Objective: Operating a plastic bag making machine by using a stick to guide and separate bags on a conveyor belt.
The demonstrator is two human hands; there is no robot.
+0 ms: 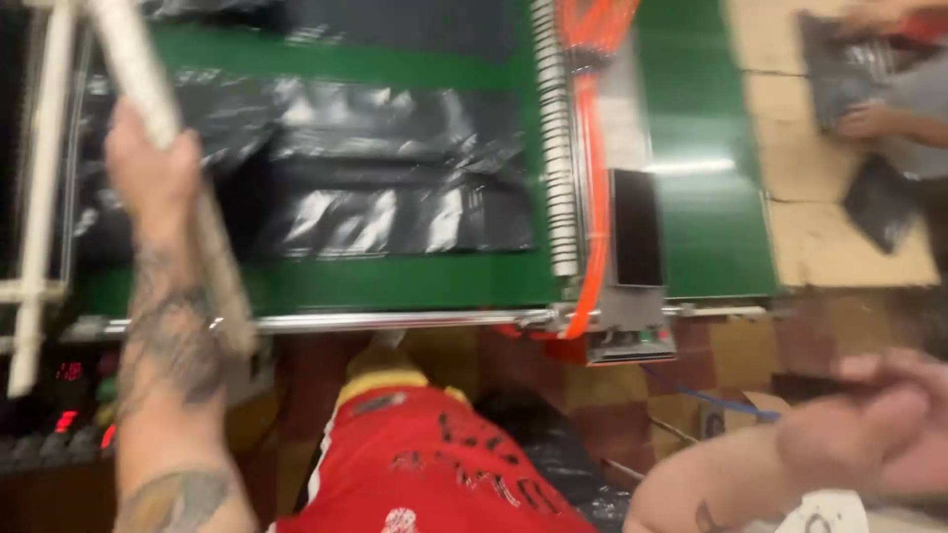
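My left hand (150, 173) is raised at the left and closed around a pale slanted bar (128, 54) that runs from the top edge down toward the machine's metal rail. Just right of it, black plastic bags (395, 168) lie flat and shiny on a green conveyor belt (395, 281). My right hand (884, 424) is low at the right edge, badly blurred, with its fingers drawn together. Nothing shows in it, and I cannot tell whether it holds anything. A red garment with black print (434, 464) fills the bottom centre.
Orange hoses (591, 118) and a grey box with a dark panel (637, 232) stand at the belt's right end. A white frame (39, 197) and red indicator lights (67, 373) are at the left. Another person's hands (869, 118) handle black bags on a cardboard-covered surface (839, 247) at top right.
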